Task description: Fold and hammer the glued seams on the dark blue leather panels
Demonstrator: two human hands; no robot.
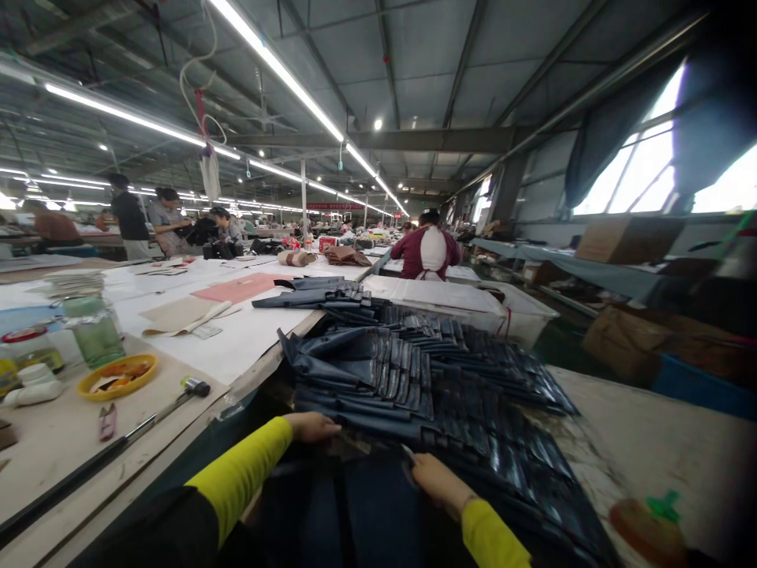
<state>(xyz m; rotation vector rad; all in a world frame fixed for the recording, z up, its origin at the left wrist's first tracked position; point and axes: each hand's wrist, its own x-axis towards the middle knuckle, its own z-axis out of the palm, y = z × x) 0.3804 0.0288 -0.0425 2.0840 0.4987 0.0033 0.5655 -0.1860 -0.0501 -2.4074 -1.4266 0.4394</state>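
Observation:
Below the pile, a dark blue fabric piece (378,505) lies in front of me. My left hand (316,427) is closed at its upper left edge, but what sits between the fingers is too small to make out. My right hand (434,477) is closed around a small pale pointed tool (408,453) at the upper right edge of the piece. Just beyond both hands spreads a large pile of folded dark blue fabric pieces (378,371), stacked in overlapping rows.
At left are a yellow dish (118,377), a green glass jar (95,335), pink snips (107,422) and a black rod (106,454). An orange bottle (647,528) with a green cap stands at lower right. A person (426,248) sits ahead; others stand at back left.

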